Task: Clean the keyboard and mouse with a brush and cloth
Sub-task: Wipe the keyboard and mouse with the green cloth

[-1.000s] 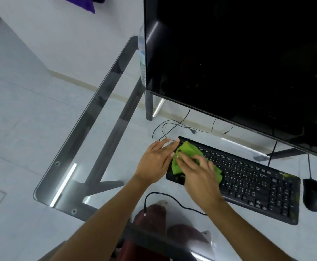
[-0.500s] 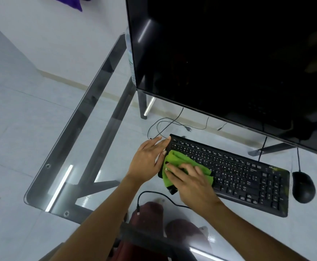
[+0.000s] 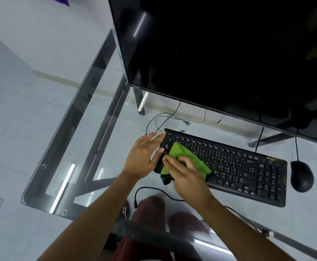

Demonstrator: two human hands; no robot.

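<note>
Glass-topped table [image 3: 63, 147] on a dark metal frame; pale tiled floor shows through the pane. Lying directly on the glass: a black keyboard [image 3: 248, 172], set at a slant, its left end nearer the table's left side; a black mouse [image 3: 301, 176] just beside the keyboard's right end, not touching it; a large dark monitor [image 3: 219, 53] standing behind the keyboard; thin black cables [image 3: 165, 119] looped behind the keyboard's left corner; another black cable [image 3: 150, 189] curving along the near edge.
</note>
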